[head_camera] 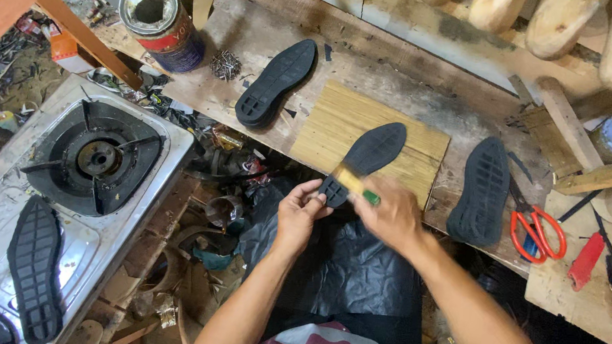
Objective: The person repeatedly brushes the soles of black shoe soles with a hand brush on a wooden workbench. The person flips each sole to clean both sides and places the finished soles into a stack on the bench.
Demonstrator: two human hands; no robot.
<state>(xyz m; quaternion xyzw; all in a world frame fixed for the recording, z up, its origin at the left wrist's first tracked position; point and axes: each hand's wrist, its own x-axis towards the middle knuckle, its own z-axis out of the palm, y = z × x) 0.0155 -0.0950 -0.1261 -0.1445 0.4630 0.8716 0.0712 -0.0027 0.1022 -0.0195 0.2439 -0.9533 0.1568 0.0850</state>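
Observation:
My left hand (299, 212) pinches the heel end of a black rubber shoe sole (367, 159) that lies tread-down on a pale wooden board (417, 149). My right hand (391, 216), blurred by motion, grips a small brush with a yellowish handle and green end (355, 185) and holds it against the sole's heel. A second black sole (276, 81) lies on the bench to the left of the board. A third (481, 190) lies to the right.
A glue tin (159, 23) stands open at the bench's back left. A gas stove (90, 159) sits at left with another black sole (35, 267) on it. Red-handled scissors (537, 232) and a red tool (586, 260) lie at right. Wooden shoe lasts (560, 21) line the top.

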